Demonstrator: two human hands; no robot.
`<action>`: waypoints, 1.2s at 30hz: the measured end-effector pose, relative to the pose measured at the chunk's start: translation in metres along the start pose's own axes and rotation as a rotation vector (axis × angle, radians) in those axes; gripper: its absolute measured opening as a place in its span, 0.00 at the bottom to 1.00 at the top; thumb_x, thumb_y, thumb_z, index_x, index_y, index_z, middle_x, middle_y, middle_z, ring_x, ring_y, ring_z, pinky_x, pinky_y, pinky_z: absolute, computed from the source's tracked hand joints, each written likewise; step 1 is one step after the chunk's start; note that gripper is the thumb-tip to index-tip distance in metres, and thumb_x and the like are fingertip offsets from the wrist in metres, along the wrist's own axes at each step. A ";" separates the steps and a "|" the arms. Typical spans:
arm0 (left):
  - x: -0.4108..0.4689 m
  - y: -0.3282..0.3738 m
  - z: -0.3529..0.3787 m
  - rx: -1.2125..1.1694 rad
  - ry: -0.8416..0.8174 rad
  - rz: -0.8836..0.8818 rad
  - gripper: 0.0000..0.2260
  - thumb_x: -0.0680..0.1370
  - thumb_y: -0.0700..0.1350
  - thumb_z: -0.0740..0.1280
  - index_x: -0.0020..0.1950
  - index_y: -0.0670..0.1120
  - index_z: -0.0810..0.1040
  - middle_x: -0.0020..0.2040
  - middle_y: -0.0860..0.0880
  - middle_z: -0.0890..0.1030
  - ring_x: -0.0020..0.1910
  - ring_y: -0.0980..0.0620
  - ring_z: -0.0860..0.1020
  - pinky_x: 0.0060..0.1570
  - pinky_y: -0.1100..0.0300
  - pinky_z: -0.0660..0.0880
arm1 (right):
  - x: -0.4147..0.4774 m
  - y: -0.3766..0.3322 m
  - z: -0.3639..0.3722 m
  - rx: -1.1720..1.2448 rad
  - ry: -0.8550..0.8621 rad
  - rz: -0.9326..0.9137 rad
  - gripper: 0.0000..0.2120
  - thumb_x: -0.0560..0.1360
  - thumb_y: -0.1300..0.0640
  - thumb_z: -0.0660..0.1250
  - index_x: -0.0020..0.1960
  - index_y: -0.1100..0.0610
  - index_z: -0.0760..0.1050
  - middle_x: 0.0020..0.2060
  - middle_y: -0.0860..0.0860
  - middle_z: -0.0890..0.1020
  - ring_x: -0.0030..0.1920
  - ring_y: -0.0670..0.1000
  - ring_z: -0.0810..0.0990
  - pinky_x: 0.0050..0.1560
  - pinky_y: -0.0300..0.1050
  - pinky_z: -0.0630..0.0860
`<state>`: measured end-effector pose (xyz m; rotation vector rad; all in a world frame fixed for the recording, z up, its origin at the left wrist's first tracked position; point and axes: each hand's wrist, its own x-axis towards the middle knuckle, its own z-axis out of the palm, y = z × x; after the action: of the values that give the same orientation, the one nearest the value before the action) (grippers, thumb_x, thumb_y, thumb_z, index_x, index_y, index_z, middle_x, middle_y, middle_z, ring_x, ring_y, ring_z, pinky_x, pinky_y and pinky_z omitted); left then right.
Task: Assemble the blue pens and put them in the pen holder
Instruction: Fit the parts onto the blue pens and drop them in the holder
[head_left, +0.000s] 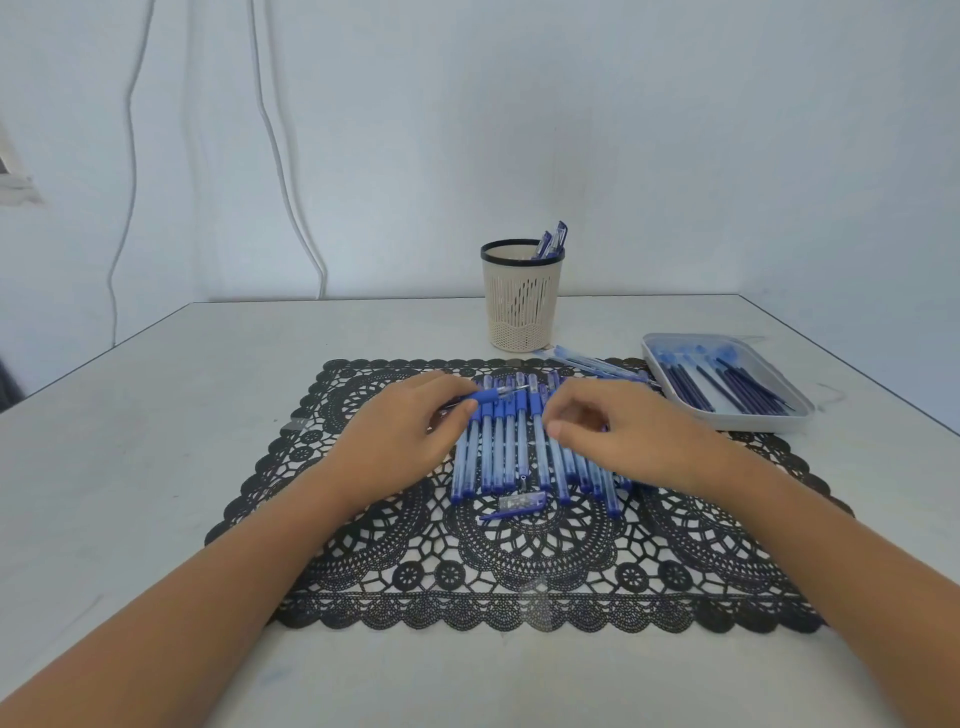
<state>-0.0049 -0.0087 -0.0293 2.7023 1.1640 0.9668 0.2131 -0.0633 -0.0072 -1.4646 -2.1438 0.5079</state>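
Note:
A row of several blue pen barrels (511, 452) lies side by side on a black lace placemat (519, 561). My left hand (400, 441) grips one blue pen (491, 396) that lies crosswise over the row's far ends. My right hand (618, 436) hovers over the right part of the row with curled fingers; whether it holds anything is hidden. A loose pen cap (519, 504) lies just in front of the row. The beige pen holder (522, 306) stands beyond the mat with a few capped pens (551, 240) in it.
A grey tray (779, 421) at the right holds several dark ink refills (727, 387). A few more pen parts (592, 361) lie between the holder and the tray. White cables hang on the wall at the left. The table's edges show left and right.

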 end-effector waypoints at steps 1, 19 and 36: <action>0.000 -0.001 0.000 0.004 0.001 -0.007 0.16 0.78 0.53 0.58 0.59 0.46 0.77 0.47 0.55 0.78 0.44 0.58 0.75 0.44 0.67 0.70 | -0.001 -0.002 0.002 -0.054 -0.064 -0.042 0.04 0.77 0.52 0.62 0.50 0.45 0.74 0.41 0.42 0.78 0.42 0.39 0.76 0.41 0.30 0.69; 0.000 0.000 0.000 -0.015 -0.006 -0.020 0.17 0.77 0.52 0.57 0.58 0.46 0.78 0.47 0.57 0.77 0.45 0.58 0.76 0.45 0.67 0.69 | 0.005 -0.005 0.010 0.197 0.367 0.076 0.05 0.75 0.57 0.66 0.48 0.51 0.80 0.37 0.42 0.79 0.36 0.36 0.75 0.38 0.22 0.70; 0.000 0.005 0.004 -0.038 -0.019 0.065 0.19 0.77 0.56 0.55 0.58 0.47 0.77 0.44 0.60 0.75 0.42 0.65 0.74 0.43 0.71 0.68 | 0.007 -0.003 0.014 0.325 0.377 0.054 0.07 0.74 0.59 0.68 0.44 0.48 0.79 0.37 0.44 0.81 0.37 0.39 0.78 0.40 0.26 0.72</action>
<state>0.0009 -0.0117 -0.0310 2.7288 1.0503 0.9591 0.2002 -0.0580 -0.0151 -1.3165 -1.6467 0.5233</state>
